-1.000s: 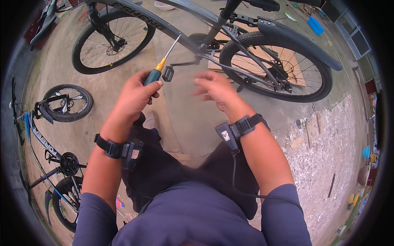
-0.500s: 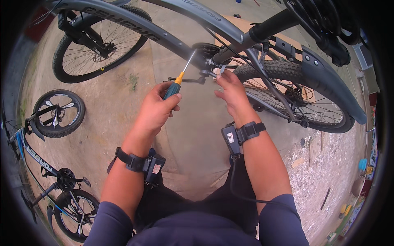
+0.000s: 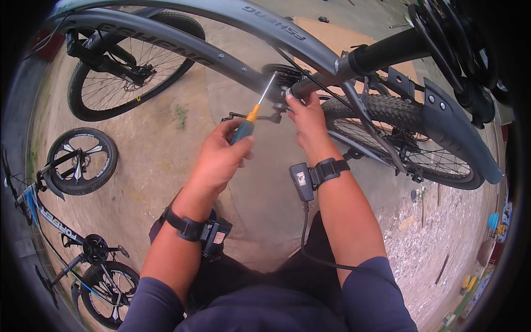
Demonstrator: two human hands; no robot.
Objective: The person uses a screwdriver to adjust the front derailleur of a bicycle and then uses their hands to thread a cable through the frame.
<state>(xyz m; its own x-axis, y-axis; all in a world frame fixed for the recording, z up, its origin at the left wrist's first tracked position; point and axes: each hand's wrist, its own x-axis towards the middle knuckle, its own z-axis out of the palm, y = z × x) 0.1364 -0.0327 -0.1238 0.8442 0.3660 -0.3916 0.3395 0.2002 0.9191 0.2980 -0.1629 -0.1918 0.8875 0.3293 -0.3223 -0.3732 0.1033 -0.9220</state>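
My left hand (image 3: 218,155) is closed round the teal and yellow handle of a screwdriver (image 3: 253,113). Its bright shaft points up and away, with the tip by the chainring (image 3: 283,71) of a grey bicycle (image 3: 238,67); whether they touch I cannot tell. At the foot of the seat tube, beside the crank area, my right hand (image 3: 310,124) has its thumb pressed in and its fingers curled behind. What those fingers grip is hidden. A crank arm (image 3: 259,117) extends leftward just beyond my left hand.
The bicycle's front wheel (image 3: 83,94) is at upper left, its knobby rear wheel (image 3: 381,108) at right under a dark mudguard (image 3: 462,133). A second bicycle (image 3: 74,238) is along the left side. Flat cardboard (image 3: 315,39) lies beyond the frame. A cable (image 3: 305,240) hangs from my right wrist strap.
Both hands have shifted slightly farther away. The screwdriver has moved right and up, nearer the chainring. My right hand's fingers have closed in at the foot of the seat tube.
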